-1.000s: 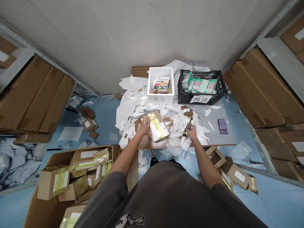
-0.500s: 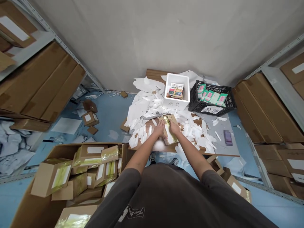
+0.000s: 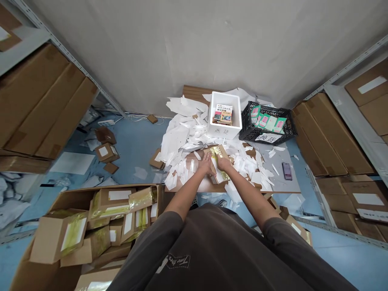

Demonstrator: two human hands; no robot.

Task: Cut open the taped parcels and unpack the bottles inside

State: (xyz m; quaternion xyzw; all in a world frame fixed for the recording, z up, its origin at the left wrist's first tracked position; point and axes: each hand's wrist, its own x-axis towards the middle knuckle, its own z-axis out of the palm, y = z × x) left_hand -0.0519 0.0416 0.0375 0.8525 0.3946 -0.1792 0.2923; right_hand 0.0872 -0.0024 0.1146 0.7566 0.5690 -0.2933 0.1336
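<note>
A small cardboard parcel [image 3: 218,154] sealed with shiny yellow tape lies on the wooden table [image 3: 209,186] among torn white paper scraps. My left hand [image 3: 205,165] rests on its left side with the fingers laid against it. My right hand [image 3: 223,163] presses on its right side, fingers curled over the taped top. Both hands hold the parcel between them. The yellow and black cutter is not visible in my right hand.
Behind the parcel stand a white foam box [image 3: 224,115] with small packets and a black crate [image 3: 266,123] of green and pink boxes. A purple item [image 3: 286,170] lies at the table's right. A big carton [image 3: 91,226] of taped parcels sits at my left; shelves with cartons flank both sides.
My right hand left the cutter at the right and came over to the parcel. Both hands now grip the parcel. The view shifted so the table appears farther away.
</note>
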